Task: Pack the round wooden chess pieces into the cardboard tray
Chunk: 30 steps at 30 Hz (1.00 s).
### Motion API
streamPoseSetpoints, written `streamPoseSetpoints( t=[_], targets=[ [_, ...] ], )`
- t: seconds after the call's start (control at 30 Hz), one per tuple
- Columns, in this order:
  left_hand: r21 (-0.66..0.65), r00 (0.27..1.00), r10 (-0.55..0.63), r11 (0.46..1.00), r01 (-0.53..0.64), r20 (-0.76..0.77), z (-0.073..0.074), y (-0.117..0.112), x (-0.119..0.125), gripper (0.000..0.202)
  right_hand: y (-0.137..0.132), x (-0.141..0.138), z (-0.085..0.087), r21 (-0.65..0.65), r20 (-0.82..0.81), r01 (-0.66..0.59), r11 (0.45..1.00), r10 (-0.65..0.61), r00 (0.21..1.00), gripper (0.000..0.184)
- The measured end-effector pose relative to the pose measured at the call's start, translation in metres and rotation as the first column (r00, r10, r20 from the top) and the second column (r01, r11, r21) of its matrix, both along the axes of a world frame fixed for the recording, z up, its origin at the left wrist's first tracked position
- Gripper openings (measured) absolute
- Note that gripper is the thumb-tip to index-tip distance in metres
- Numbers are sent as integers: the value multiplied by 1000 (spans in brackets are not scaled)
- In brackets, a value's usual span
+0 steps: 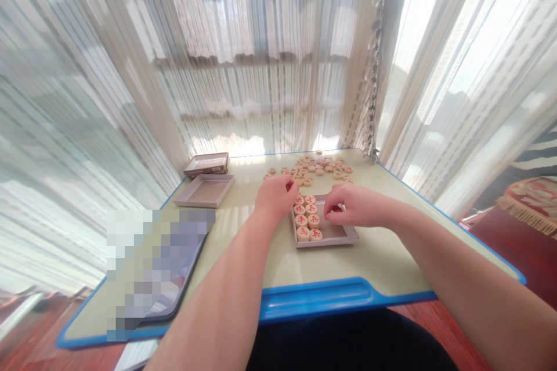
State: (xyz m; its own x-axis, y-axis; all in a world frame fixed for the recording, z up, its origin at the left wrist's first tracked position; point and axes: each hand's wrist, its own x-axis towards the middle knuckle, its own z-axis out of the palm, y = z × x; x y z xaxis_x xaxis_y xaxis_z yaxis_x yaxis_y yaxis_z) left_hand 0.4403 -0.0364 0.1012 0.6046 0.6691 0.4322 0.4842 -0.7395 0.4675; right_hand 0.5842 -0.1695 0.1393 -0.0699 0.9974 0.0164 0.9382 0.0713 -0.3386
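Lying in two columns, red-marked discs (pixel 301 221) line the left side of a shallow tray (pixel 333 233). The right hand (pixel 357 206) half-curls above it, the left hand (pixel 275 197) by its far-left corner (whether either grip holds anything, I cannot tell). Loose discs (pixel 319 172) dot the table (pixel 241 237) beyond.

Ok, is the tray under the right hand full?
Tray partly filled: pieces sit in two columns at left, the near right is bare. The right hand hides its far right.
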Motion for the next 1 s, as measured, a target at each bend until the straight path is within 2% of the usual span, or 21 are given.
streamPoseSetpoints(
  t=[0.07, 0.17, 0.23, 0.3, 0.47, 0.63, 0.7, 0.8, 0.9, 1.0],
  targets=[
    [2, 1000, 1, 1000, -1, -3, 0, 0, 0, 25, 2, 4, 1, 107, 26, 112, 988, -116, 993, 23],
    [3, 1000, 4, 1000, -4, -19, -2, 1, -1, 26, 5, 13, 0, 299, 27, 277, 913, -298, 954, 28],
    [4, 999, 1, 1000, 0, -47, -3, 3, -1, 26, 8, 21, -3, 367, 5, 352, 861, -380, 925, 30],
    [19, 998, -4, 1000, 5, -66, -4, 5, -1, 27, 12, 29, -8, 390, 4, 392, 833, -427, 904, 30],
    [33, 1000, -17, 999, 17, -14, -8, 10, 1, 41, 24, 48, -27, 369, 91, 438, 820, -501, 861, 28],
    [-82, 992, -96, 993, 90, -79, -15, 14, 7, 46, 30, 59, -38, 252, 103, 544, 800, -581, 807, 36],
    [-95, 997, -71, 993, 67, -36, -16, 18, 8, 46, 32, 63, -42, 218, 95, 603, 767, -632, 769, 42],
    [-72, 997, 36, 997, -31, 66, -15, 24, 7, 43, 37, 69, -50, 178, 124, 672, 719, -694, 710, 50],
    [-49, 988, 133, 990, -129, 82, -13, 28, 5, 38, 42, 72, -57, 134, 138, 660, 739, -674, 726, 53],
    [-73, 989, 141, 988, -137, 53, -15, 30, 4, 36, 44, 70, -58, 121, 126, 618, 777, -629, 767, 56]
  ],
)
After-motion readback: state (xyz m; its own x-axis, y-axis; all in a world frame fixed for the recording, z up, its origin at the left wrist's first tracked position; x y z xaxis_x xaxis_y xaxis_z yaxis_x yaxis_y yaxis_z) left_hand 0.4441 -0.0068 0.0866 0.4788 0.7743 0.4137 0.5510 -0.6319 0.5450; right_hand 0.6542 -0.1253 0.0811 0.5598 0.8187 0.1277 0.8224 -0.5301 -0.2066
